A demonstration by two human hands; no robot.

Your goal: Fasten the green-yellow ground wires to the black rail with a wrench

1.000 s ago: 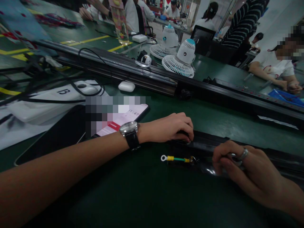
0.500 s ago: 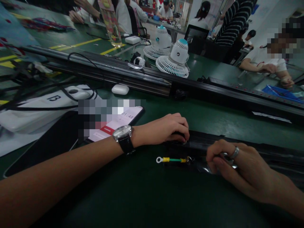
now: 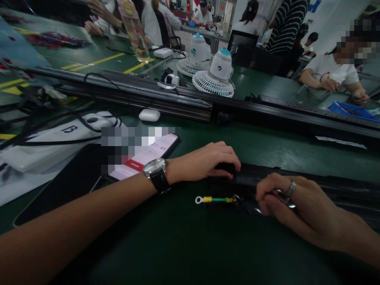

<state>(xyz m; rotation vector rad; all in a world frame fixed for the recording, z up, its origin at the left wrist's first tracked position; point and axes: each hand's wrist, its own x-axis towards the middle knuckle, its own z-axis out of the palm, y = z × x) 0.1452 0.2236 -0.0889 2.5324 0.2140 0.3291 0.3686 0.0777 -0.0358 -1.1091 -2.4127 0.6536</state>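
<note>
On the near surface (image 3: 178, 249), the left hand (image 3: 212, 162), fingers curled, pins the left end of the strip (image 3: 329, 185). The right hand (image 3: 293, 206) pinches it closed beside the wire (image 3: 215, 200). Seemingly mid-fitting; next calls for steady pressure.

The lower half of the frame is dim and muddy, the dark green desk (image 3: 178, 245) swallowing detail, while brighter light fills the upper right background, straight lines bow toward the edges, the upper left smears with blur, and pixelated blocks mask two patches.
</note>
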